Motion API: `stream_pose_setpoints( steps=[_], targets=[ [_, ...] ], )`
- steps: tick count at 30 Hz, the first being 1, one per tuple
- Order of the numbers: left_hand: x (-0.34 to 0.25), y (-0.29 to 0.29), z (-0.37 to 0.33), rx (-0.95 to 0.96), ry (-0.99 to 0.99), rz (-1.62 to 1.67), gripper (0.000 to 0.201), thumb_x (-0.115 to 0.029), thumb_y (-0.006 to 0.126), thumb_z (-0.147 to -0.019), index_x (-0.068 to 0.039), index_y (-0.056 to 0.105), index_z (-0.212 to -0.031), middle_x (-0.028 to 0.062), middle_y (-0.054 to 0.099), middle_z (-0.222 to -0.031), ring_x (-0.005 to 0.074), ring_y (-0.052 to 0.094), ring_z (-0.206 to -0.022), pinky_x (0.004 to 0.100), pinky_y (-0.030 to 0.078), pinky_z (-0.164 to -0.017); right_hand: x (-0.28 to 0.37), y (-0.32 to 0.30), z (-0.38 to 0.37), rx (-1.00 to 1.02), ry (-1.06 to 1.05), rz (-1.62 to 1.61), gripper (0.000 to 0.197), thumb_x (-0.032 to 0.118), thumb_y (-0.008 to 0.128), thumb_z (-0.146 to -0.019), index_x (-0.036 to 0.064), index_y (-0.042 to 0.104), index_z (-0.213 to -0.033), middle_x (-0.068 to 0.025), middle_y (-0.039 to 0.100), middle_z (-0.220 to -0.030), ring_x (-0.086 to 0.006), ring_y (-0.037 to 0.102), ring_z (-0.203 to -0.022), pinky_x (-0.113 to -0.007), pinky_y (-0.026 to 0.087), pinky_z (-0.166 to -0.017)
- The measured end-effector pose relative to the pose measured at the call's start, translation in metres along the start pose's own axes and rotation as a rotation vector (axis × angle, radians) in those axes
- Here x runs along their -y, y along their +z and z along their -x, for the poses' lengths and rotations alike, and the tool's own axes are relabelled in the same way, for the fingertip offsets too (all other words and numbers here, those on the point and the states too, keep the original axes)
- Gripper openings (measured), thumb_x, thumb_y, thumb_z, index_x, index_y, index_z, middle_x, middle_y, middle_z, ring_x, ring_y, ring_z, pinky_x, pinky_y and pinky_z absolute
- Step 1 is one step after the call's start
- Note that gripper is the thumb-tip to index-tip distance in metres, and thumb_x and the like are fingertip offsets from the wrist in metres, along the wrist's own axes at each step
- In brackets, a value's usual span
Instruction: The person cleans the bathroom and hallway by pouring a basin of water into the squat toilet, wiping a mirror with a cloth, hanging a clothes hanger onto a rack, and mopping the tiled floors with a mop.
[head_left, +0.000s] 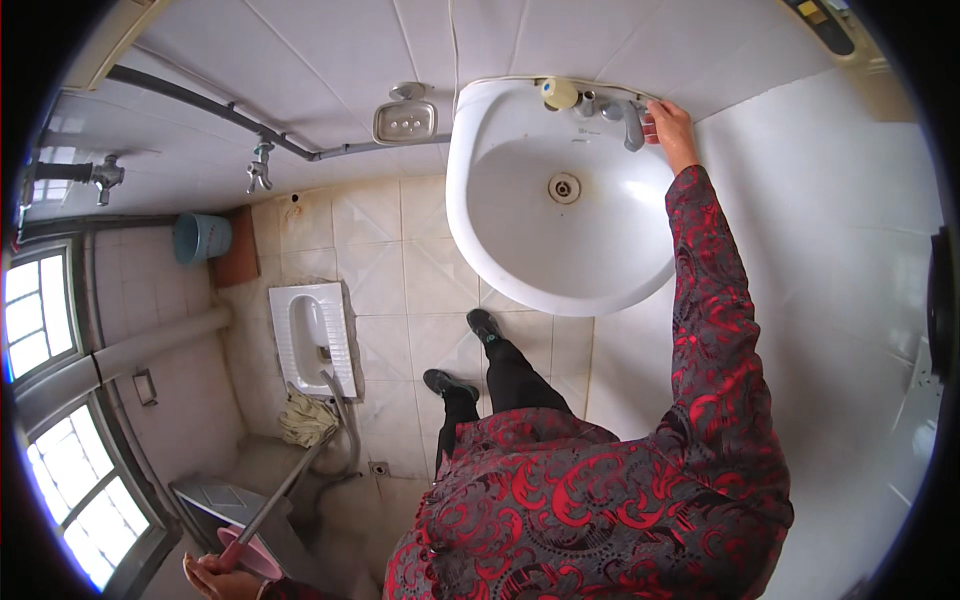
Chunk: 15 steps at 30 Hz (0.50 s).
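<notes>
At the back right corner of the white washbasin [590, 297], my right hand [670, 132] has its fingers curled against the grey tap [633, 128]. Part of that grip is hidden behind the tap. No running water shows in the bowl. Low on the left, my left hand [218, 580] is closed round the reddish upper end of a mop handle [270, 505]. The handle slants down to a pale string mop head [308, 418] lying on the floor beside the squat toilet [300, 320]. A pink basin [262, 560] shows just behind the grip.
A cream knob [558, 94] sits on the basin's back ledge; a soap dish [405, 121] hangs on the wall to its left. A blue bucket [202, 238] stands in the far left corner. A grey hose [347, 425] curls beside the mop head, near a floor drain [379, 468].
</notes>
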<state>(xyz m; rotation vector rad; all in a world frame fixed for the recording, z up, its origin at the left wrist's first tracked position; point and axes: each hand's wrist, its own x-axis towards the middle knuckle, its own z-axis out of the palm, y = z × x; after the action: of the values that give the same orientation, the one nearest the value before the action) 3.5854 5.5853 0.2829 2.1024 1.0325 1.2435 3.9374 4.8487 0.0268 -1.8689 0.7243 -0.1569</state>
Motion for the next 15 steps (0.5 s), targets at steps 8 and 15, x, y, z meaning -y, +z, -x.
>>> stream_pose_setpoints(
  steps=[8, 15],
  targets=[
    [0.018, -0.02, 0.0, -0.003, 0.025, 0.094, 0.025, -0.019, 0.051, -0.091, 0.004, 0.061, -0.095, -0.001, 0.036, -0.062, 0.0064, 0.033, -0.052, 0.0191, 0.029, -0.045, -0.028, 0.007, 0.011, -0.031, 0.078, -0.263, 0.024, 0.022, 0.055, -0.084, 0.0028, 0.058, -0.099, -0.0065, 0.061, -0.079, -0.0163, 0.06, -0.059, -0.028, 0.047, -0.049],
    [0.024, -0.037, 0.009, -0.033, 0.187, -0.123, 0.028, -0.019, 0.047, -0.093, 0.005, 0.061, -0.096, 0.0002, 0.041, -0.065, 0.0066, 0.034, -0.053, 0.0202, 0.027, -0.045, -0.064, 0.007, 0.012, 0.022, 0.346, -0.248, 0.02, 0.021, 0.052, -0.085, 0.0062, 0.056, -0.098, -0.0054, 0.061, -0.082, -0.0207, 0.064, -0.068, -0.031, 0.048, -0.058]
  ],
)
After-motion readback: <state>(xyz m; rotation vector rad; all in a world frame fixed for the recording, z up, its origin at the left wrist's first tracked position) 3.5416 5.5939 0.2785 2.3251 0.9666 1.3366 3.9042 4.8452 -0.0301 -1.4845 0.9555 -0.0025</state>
